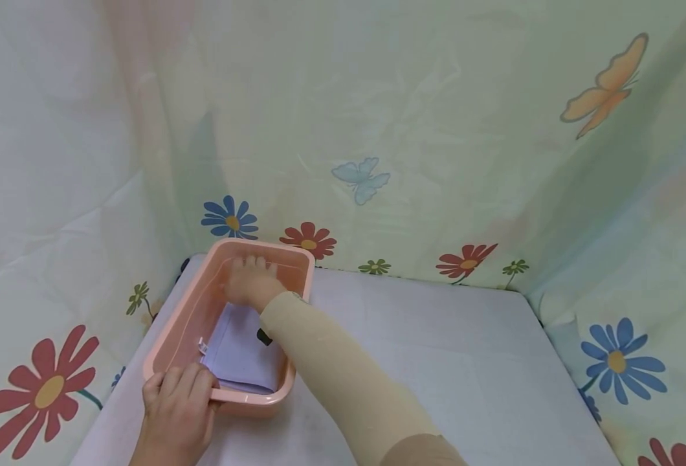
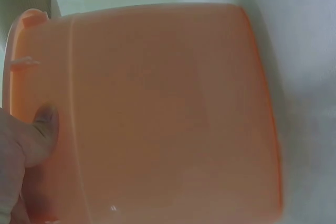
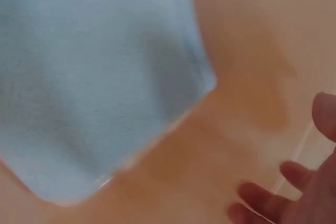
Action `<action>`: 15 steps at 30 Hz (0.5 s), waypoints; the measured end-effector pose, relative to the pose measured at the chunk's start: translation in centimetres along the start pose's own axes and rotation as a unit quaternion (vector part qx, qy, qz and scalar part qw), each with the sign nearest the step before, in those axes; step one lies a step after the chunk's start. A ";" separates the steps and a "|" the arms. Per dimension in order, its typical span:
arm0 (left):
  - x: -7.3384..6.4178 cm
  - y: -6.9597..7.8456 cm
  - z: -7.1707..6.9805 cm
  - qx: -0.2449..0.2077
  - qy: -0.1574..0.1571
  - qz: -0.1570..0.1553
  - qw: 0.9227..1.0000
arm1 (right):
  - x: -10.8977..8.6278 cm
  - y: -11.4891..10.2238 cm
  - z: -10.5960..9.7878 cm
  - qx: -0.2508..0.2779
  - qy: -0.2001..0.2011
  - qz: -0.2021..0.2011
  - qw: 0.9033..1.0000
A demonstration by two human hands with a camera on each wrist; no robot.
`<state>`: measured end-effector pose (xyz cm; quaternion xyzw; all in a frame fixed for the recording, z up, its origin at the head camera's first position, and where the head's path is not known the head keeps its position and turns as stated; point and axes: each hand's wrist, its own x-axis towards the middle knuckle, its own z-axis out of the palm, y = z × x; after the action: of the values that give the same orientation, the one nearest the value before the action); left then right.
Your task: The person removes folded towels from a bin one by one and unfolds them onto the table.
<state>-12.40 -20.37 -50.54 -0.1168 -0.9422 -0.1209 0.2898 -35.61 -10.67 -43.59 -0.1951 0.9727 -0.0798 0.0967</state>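
Evidently, the folded pale lavender cloth [image 1: 239, 355] lies on the near side of the right hand [image 1: 251, 283], inside the deep rectangular pink plastic basin [image 1: 174, 327].
The right hand's fingers are spread and hold nothing; they point toward the basin's far wall, apart from the cloth's edge in the right-wrist view. The cloth's long axis appears to follow the basin's length, though the right forearm [image 1: 343, 375] hides part of it. At the near-left corner, the left hand [image 1: 177, 401] grips the rim, thumb outside, just beside the cloth's near end.

Head camera overlooks the basin [image 1: 255, 399]; nearer, left wrist's faces its outside, right's inside.
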 end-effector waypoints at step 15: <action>1.0 0.1 -0.2 0.018 -0.010 -0.014 1.000 | 1.5 0.1 2.2 -0.039 -0.040 0.041 0.998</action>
<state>-13.03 -20.16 -49.79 -0.0996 -0.9487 -0.1072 0.2803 -36.55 -11.43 -46.02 -0.1614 0.9777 -0.0301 0.1310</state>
